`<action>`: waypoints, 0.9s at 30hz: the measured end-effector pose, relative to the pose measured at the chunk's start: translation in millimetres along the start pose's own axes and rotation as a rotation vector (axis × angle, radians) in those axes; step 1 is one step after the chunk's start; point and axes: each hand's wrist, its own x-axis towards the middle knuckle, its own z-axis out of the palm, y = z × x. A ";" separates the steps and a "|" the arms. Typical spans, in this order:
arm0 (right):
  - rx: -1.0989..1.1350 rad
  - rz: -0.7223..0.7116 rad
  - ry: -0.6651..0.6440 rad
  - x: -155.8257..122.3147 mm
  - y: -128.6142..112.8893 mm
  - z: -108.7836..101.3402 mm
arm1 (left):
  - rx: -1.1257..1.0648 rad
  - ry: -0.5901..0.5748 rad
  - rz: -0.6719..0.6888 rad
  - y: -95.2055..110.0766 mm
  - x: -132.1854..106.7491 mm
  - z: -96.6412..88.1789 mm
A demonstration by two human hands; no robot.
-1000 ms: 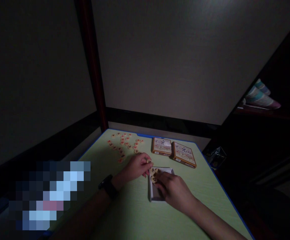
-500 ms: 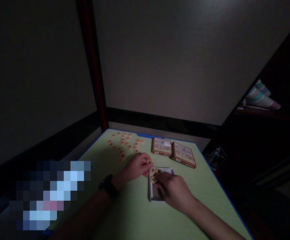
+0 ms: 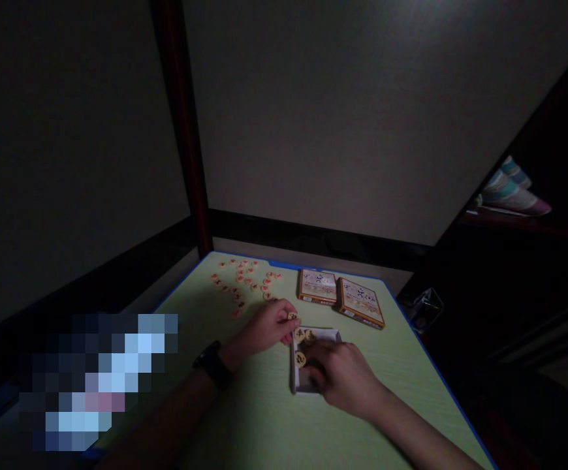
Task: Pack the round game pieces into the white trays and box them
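Observation:
My left hand (image 3: 277, 321) pinches a round Chinese chess piece (image 3: 292, 316) between thumb and fingertips, above the far left corner of a shallow white box tray (image 3: 293, 375). Inside the tray, two pieces with dark characters lie side by side at the far end: one chess piece (image 3: 299, 334) at the corner and another chess piece (image 3: 310, 335) to its right. My right hand (image 3: 340, 372) reaches over the tray from the right, its fingers curled. At its fingertips is a third chess piece (image 3: 300, 360), gripped near the left wall. My palm hides part of the tray's floor.
Loose chess pieces (image 3: 239, 277) with red or dark characters are scattered over the far left of the green table (image 3: 284, 431). Two printed boxes, a left box (image 3: 317, 286) and a right box (image 3: 361, 301), lie behind the tray. A wall (image 3: 313, 130) rises behind the table.
My right fingers have drawn back slightly toward me, and the piece at their tips has shifted the same way. The second far piece shows more fully. My left hand stays nearly still.

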 end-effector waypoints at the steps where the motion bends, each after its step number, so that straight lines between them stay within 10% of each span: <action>1: -0.001 0.012 -0.004 0.8 0.1 0.8 | 0.001 0.000 -0.002 0.0 0.0 -0.1; 27: -0.059 0.003 0.006 -0.4 -2.9 -3.5 | 0.007 -0.010 0.004 1.4 -0.5 0.9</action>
